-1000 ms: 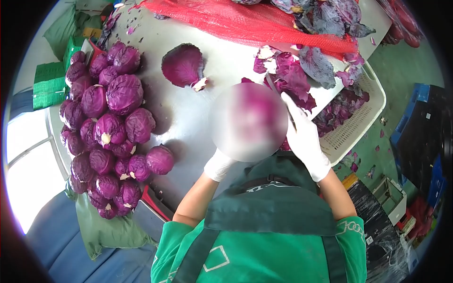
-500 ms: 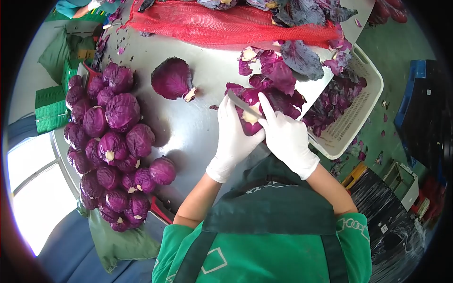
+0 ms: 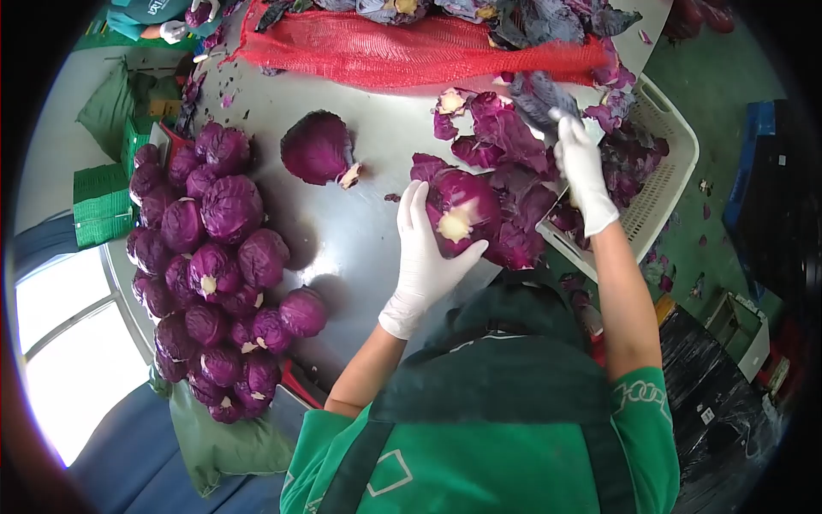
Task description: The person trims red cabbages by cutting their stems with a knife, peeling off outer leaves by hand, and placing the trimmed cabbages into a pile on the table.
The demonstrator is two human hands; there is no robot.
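table: silvery metal worktop (image 3: 360, 248), heaped with small round purple cabbages (image 3: 231, 210) at nine o'clock.
cabbage: single round glossy purple head (image 3: 481, 195), pale stem upward, just off centre toward one o'clock.
left hand (image 3: 419, 264): white-gloved, cupped around that head from eight o'clock, thumb and fingers spread.
right hand (image 3: 582, 163): white-gloved, at two o'clock, near the cream perforated plastic crate (image 3: 655, 204); whether it grips anything cannot be told.
handling: steady work likely calls for a firm low hold, fingers clear of the stem.
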